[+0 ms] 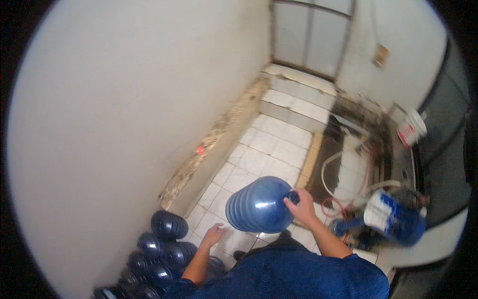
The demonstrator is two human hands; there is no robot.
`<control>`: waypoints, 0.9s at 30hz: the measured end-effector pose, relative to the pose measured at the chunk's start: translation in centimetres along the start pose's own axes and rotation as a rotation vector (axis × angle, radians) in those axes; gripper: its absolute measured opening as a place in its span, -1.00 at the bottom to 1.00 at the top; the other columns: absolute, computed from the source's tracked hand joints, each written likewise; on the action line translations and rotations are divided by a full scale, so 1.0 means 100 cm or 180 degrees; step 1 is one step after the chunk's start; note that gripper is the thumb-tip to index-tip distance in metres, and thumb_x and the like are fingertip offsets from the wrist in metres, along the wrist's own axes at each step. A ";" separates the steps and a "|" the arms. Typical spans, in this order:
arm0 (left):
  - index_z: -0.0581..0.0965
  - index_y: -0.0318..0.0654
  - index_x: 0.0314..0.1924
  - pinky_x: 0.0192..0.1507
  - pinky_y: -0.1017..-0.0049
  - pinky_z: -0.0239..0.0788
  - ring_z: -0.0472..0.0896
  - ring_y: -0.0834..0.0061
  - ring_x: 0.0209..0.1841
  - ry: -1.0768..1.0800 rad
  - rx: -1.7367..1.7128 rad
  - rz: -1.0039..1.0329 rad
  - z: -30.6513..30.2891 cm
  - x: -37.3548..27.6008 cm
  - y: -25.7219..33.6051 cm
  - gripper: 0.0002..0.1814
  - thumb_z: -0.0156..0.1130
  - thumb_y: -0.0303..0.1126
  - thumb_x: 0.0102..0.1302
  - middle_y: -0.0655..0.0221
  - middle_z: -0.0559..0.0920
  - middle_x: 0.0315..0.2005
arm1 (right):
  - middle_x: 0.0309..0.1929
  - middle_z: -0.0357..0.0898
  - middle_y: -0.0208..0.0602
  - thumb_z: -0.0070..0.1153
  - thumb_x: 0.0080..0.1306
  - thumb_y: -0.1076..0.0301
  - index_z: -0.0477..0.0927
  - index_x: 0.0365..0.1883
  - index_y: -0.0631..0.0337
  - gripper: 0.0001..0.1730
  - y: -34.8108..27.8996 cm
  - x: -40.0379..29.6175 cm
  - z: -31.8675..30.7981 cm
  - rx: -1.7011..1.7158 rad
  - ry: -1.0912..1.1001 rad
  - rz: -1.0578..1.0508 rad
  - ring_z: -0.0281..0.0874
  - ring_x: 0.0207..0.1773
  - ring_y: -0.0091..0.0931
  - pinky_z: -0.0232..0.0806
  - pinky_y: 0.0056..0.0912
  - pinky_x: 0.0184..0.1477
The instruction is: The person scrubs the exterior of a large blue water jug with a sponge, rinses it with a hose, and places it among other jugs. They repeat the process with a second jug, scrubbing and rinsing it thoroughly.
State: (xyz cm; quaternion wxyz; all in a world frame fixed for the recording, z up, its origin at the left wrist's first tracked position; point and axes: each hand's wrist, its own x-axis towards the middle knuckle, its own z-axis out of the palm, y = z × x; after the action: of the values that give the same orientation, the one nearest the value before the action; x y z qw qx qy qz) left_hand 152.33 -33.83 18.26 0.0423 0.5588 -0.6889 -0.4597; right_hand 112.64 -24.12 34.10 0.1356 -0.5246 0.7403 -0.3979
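A large blue plastic water jug (261, 205) hangs tilted before me, its ribbed base towards the left. My right hand (301, 205) grips it around the dark neck. My left hand (215, 234) is just left of the jug's base, apart from it, fingers spread and holding nothing. Below and left of that hand, several dark blue jugs (170, 224) lie stacked against the wall. Another blue jug with a white label (396, 220) lies on its side at the right, among hoses.
White floor tiles (250, 160) run to tiled steps (295, 106) below a framed glass door (310, 33). A low ledge (220, 138) follows the left wall. On the right are a dark floor recess (323, 168), a red hose (332, 215) and a white bucket (412, 128).
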 end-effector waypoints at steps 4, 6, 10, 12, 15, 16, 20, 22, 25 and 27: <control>0.42 -0.13 0.36 -0.03 0.18 0.48 0.68 0.26 0.04 -0.0813 -0.0812 -0.0250 0.047 0.056 0.088 -0.40 0.18 0.06 0.49 0.22 0.68 0.08 | -0.11 0.65 0.04 0.43 0.19 0.24 0.58 -0.03 0.27 -0.54 0.049 -0.029 -0.071 0.0397 0.0660 0.0703 0.65 -0.01 -0.10 0.47 -0.12 0.07; 0.35 -0.13 0.40 -0.02 0.11 0.47 0.68 0.24 0.05 -0.1263 -0.0719 -0.0418 0.080 0.071 0.149 -0.35 0.16 0.10 0.50 0.21 0.65 0.13 | -0.11 0.65 0.04 0.43 0.19 0.27 0.57 -0.03 0.27 -0.55 0.077 -0.035 -0.099 0.0376 0.1067 0.0617 0.65 -0.02 -0.10 0.46 -0.11 0.07; 0.06 -0.09 0.54 0.03 -0.05 0.47 0.66 0.12 0.12 -0.1944 -0.0817 -0.0470 0.138 0.091 0.254 -0.16 0.11 0.19 0.51 0.08 0.50 0.33 | -0.13 0.62 0.04 0.44 0.15 0.31 0.55 -0.01 0.28 -0.52 0.115 -0.044 -0.145 0.0291 0.1660 0.0526 0.63 -0.04 -0.09 0.46 -0.09 0.05; -0.08 -0.08 0.58 0.04 -0.04 0.51 0.64 0.05 0.17 -0.2138 -0.0858 -0.0351 0.163 0.096 0.298 -0.08 0.12 0.18 0.51 0.01 0.43 0.38 | -0.13 0.58 0.02 0.43 0.13 0.33 0.54 0.01 0.28 -0.50 0.130 -0.046 -0.169 0.0274 0.1791 0.0625 0.61 -0.04 -0.09 0.45 -0.09 0.04; -0.09 -0.07 0.59 0.01 0.02 0.55 0.63 0.06 0.18 -0.2131 -0.0720 -0.0118 0.187 0.108 0.360 -0.08 0.14 0.14 0.51 0.02 0.43 0.38 | -0.11 0.58 -0.01 0.42 0.14 0.34 0.54 0.00 0.28 -0.51 0.162 -0.040 -0.194 -0.0014 0.2208 0.0615 0.62 -0.05 -0.10 0.46 -0.09 0.03; -0.08 -0.06 0.59 -0.01 0.04 0.56 0.61 0.07 0.20 -0.2206 -0.0620 -0.0059 0.188 0.111 0.380 -0.11 0.14 0.10 0.52 0.01 0.42 0.39 | -0.10 0.57 -0.02 0.42 0.14 0.34 0.54 0.00 0.27 -0.52 0.170 -0.038 -0.200 -0.0033 0.2301 0.0711 0.62 -0.06 -0.12 0.46 -0.12 0.02; -0.04 -0.03 0.59 0.01 0.03 0.58 0.59 0.07 0.23 -0.2460 -0.0870 0.0032 0.203 0.152 0.427 -0.18 0.12 0.03 0.55 0.01 0.40 0.40 | -0.11 0.58 -0.05 0.46 0.12 0.37 0.55 0.00 0.26 -0.51 0.202 -0.015 -0.224 0.0220 0.2769 0.1067 0.61 -0.06 -0.17 0.45 -0.16 0.02; -0.03 -0.01 0.59 0.05 -0.05 0.57 0.58 0.03 0.26 -0.2779 -0.1114 -0.0083 0.212 0.178 0.455 -0.19 0.10 0.05 0.55 -0.01 0.40 0.40 | -0.12 0.59 -0.07 0.46 0.11 0.39 0.55 0.00 0.25 -0.51 0.228 -0.001 -0.228 0.0185 0.3063 0.1088 0.61 -0.06 -0.19 0.44 -0.16 0.02; -0.04 0.05 0.60 0.13 -0.20 0.51 0.54 -0.05 0.30 -0.3359 -0.1691 -0.0561 0.230 0.236 0.497 -0.20 0.04 0.09 0.56 -0.02 0.39 0.40 | -0.11 0.61 -0.09 0.46 0.11 0.42 0.56 -0.01 0.26 -0.51 0.255 0.027 -0.241 0.0155 0.3345 0.1379 0.61 -0.05 -0.20 0.43 -0.17 0.04; -0.04 0.07 0.60 0.16 -0.28 0.47 0.50 -0.11 0.32 -0.3643 -0.1846 -0.0816 0.245 0.274 0.524 -0.20 0.01 0.13 0.56 -0.02 0.37 0.41 | -0.10 0.62 -0.10 0.46 0.10 0.43 0.56 -0.01 0.26 -0.52 0.260 0.048 -0.256 0.0015 0.3430 0.1556 0.61 -0.04 -0.20 0.42 -0.17 0.06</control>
State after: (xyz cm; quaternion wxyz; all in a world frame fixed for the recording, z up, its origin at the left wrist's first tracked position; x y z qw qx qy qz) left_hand 89.79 -44.14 27.38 -0.2372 0.2694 -0.3785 -0.8532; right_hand 77.38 -13.47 32.70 -0.1707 -0.0624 0.8034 -0.5670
